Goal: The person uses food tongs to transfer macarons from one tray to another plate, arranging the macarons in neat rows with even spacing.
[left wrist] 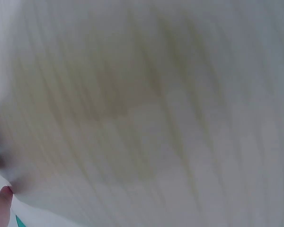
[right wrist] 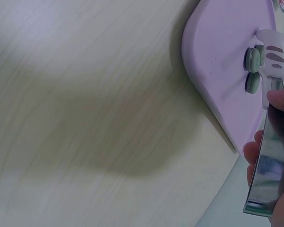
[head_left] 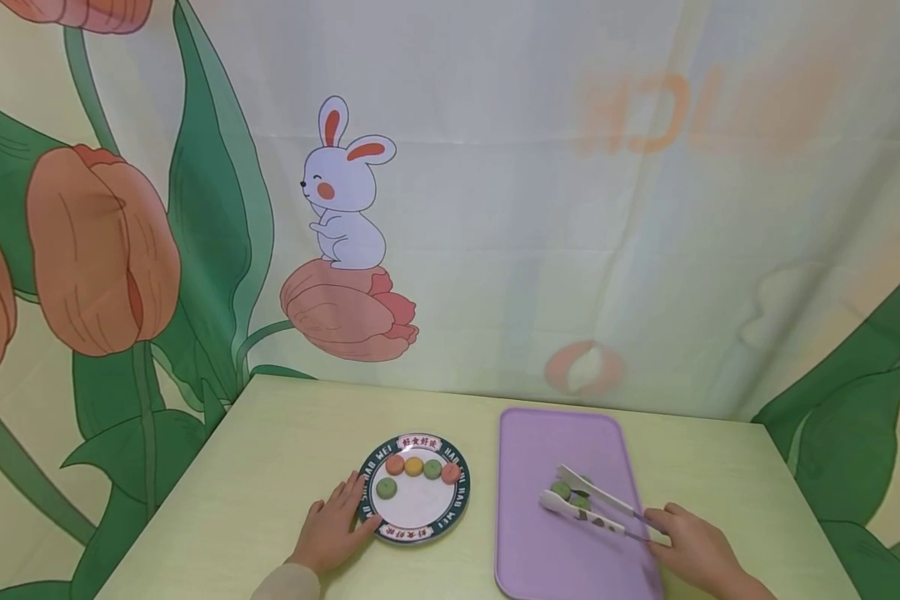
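three macarons [head_left: 561, 490] are lying left of the right hand [head_left: 692, 537] gripping parted tongs [head_left: 602, 522]; uncurled left hand [head_left: 332, 527] is touching plate [head_left: 423, 503].

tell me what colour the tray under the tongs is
The tray is plain light purple, best seen in the head view.

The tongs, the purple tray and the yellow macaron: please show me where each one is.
tongs [right wrist: 273, 146], right wrist view, on the metal handle
purple tray [head_left: 558, 440], head view, on the bare far part
yellow macaron [head_left: 414, 467], head view, middle of its top
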{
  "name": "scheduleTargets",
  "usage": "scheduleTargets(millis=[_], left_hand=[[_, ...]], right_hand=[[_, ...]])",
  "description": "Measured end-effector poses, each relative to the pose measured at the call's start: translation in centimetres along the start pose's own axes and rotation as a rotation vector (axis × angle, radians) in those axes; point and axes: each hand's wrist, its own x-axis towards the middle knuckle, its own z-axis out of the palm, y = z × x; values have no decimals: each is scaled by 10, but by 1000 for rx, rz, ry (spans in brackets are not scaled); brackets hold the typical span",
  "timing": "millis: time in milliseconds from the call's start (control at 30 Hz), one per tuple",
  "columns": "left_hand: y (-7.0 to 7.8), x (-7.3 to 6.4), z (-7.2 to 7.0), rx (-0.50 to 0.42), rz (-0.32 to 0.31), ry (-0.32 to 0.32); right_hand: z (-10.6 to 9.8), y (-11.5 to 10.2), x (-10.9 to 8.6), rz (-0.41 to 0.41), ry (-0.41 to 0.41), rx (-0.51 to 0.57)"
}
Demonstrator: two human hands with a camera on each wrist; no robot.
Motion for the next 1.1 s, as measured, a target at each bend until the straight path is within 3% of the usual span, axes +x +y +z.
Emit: scheduleTargets(millis=[367, 1100], left_hand=[[-2, 1, 2, 10, 4, -1], [-1, 0, 1, 6, 4, 1]], right_hand=[[-6, -1, -1, -1, -20, -3], [-5, 3, -2, -85, 72, -103]])
